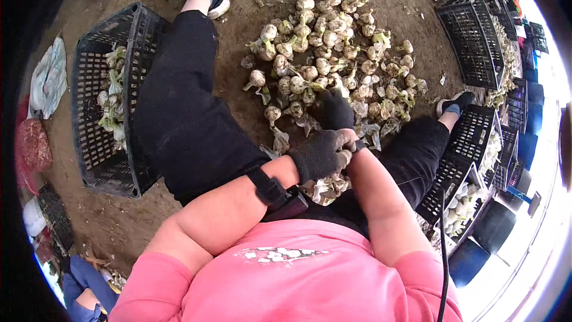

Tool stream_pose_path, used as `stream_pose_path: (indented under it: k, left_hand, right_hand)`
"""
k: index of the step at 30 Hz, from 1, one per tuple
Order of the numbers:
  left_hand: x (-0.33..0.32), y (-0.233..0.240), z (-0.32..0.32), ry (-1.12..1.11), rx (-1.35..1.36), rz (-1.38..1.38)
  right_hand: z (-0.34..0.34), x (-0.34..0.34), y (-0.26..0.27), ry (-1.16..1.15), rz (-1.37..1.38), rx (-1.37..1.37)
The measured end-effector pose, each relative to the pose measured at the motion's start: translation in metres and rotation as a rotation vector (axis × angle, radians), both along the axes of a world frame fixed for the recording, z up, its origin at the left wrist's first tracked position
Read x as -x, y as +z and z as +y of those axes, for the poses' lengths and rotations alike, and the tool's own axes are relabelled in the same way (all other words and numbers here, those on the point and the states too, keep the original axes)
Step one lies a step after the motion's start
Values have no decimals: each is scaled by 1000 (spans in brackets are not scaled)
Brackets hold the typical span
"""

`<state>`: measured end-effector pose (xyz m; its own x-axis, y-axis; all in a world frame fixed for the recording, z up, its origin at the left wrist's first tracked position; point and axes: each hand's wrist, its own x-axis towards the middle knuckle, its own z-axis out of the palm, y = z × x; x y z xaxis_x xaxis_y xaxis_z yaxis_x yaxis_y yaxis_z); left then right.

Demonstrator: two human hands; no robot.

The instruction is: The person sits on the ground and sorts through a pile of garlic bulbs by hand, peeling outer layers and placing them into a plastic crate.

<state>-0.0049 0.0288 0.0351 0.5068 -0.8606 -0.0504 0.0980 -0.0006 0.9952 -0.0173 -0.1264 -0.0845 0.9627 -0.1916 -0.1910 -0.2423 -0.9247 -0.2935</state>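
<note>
My left hand (319, 155), in a dark knit glove with pale fingertips, is curled against my right wrist beside a dark wristband (359, 145). Whether its fingers grip anything there is hidden. Beyond it, my right hand (335, 110) wears a dark glove and rests at the near edge of a heap of soil-stained garlic bulbs (330, 38). Its fingers point away and its palm is out of sight, so a bulb in it cannot be made out. Loose papery skins (308, 123) lie around both hands, and more garlic scraps (328, 188) show between my thighs.
On my left stands a black plastic crate (134, 53) partly filled with stemmed garlic. Crates holding white bulbs (462, 208) line my right side, with another black crate (469, 40) farther off. A cable (443, 255) hangs at right. Another person's leg (87, 284) shows lower left.
</note>
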Motion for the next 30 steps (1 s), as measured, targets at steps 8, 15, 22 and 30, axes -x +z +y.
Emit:
stream_pose_path:
  k: [8, 15, 22, 30]
  left_hand:
    - [-9, -18, -1, 559, -343, -192]
    - [-8, 15, -12, 154, 55, 487]
    - [3, 37, -10, 49, 278, 888]
    - [-6, 20, -6, 270, -50, -81]
  right_hand:
    - [-31, -3, 92, -127, -153, -416]
    - [-18, 46, 184, -437, -303, -1160]
    - [11, 74, 168, -358, -364, -1230]
    - [7, 78, 167, -90, -422, -405]
